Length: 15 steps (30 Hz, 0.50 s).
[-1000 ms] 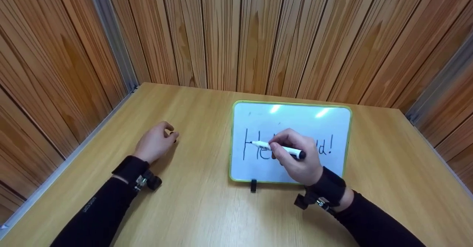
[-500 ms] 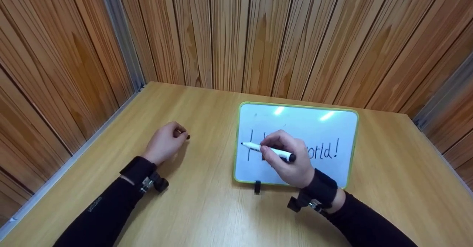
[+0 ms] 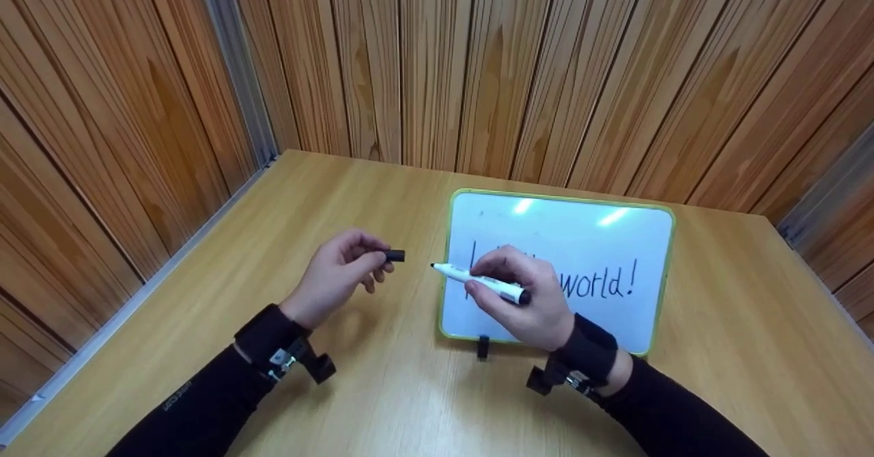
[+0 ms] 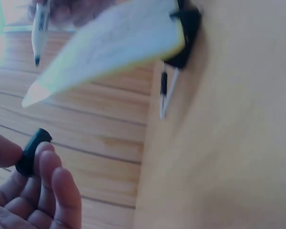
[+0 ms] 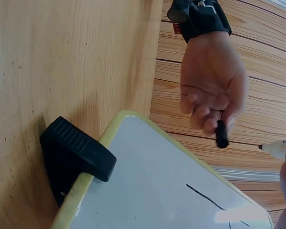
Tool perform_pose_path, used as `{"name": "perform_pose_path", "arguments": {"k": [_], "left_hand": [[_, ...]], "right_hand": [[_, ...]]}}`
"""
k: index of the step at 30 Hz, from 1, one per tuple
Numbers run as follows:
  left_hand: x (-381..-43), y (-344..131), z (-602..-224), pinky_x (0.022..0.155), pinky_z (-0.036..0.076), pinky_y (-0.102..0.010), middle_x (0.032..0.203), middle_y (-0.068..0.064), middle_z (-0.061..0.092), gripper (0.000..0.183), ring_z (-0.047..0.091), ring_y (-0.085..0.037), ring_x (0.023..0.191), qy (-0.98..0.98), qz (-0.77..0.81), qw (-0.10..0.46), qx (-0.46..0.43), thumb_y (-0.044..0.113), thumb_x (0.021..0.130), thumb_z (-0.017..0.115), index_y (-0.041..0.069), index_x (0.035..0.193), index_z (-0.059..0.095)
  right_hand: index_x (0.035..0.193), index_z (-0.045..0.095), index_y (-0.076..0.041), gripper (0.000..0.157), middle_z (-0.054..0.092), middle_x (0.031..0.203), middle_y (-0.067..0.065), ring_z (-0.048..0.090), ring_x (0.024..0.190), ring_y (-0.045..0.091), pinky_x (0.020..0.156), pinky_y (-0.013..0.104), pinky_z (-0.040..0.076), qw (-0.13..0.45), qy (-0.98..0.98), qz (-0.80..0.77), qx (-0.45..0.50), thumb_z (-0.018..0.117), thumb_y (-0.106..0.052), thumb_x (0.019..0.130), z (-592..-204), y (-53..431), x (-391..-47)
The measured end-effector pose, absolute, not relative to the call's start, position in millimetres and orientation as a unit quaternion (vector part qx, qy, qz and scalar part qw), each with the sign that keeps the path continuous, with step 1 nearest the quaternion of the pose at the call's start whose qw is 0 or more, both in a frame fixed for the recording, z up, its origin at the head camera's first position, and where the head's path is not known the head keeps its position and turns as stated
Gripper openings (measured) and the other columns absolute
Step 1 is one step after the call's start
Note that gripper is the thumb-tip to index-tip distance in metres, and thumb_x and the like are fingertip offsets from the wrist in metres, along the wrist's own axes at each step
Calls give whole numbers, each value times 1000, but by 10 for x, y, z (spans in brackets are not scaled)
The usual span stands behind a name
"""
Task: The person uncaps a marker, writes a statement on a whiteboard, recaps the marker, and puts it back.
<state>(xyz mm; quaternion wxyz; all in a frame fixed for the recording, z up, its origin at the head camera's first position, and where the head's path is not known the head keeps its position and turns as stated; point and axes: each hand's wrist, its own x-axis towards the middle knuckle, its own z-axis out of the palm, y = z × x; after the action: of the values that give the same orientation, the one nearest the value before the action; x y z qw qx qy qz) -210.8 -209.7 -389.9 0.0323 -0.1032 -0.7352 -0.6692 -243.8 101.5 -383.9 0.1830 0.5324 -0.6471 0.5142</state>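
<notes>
My left hand (image 3: 334, 276) pinches a black marker cap (image 3: 395, 256) between thumb and fingers, with the cap's end pointing right. In my right hand (image 3: 529, 300) is a white marker (image 3: 488, 284), gripped like a pen, its bare black tip pointing left at the cap. A short gap separates tip and cap. The right wrist view also shows the cap (image 5: 222, 134) facing the marker tip. Behind the right hand stands a whiteboard (image 3: 560, 238) with a yellow-green rim. Handwriting (image 3: 599, 279) on it reads "world!", while the word to its left is mostly covered by the hand.
The board leans back on a stand with a black clip (image 3: 483, 348) at its lower edge; the clip (image 5: 78, 152) looms large in the right wrist view. A wooden table (image 3: 382, 402) lies under everything. Wood-panelled walls (image 3: 437, 67) close off the back and sides.
My left hand has lifted and moved right, bringing the cap into plain sight. The right hand has shifted left, carrying the marker tip off the board's writing and past its left edge.
</notes>
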Motion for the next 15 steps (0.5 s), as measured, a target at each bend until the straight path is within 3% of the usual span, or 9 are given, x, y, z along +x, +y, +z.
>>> {"name": "perform_pose_path", "arguments": {"k": [6, 15], "left_hand": [[-2013, -1973, -3869, 73, 62, -28, 107, -17, 76, 18, 70, -21, 89, -702, -694, 10, -159, 6, 111, 63, -5, 125, 65], [-1980, -1923, -3882, 73, 62, -29, 107, -17, 76, 18, 70, -21, 88, -692, -700, 7, -177, 4, 111, 63, -6, 126, 64]], "right_hand": [[114, 77, -3, 25, 78, 96, 6, 70, 74, 18, 65, 25, 58, 172, -645, 516, 537, 78, 12, 94, -3855, 1016, -2436], [116, 78, -3, 25, 78, 96, 10, 71, 75, 19, 66, 26, 60, 161, -637, 521, 545, 78, 11, 95, -3867, 989, -2440]]}}
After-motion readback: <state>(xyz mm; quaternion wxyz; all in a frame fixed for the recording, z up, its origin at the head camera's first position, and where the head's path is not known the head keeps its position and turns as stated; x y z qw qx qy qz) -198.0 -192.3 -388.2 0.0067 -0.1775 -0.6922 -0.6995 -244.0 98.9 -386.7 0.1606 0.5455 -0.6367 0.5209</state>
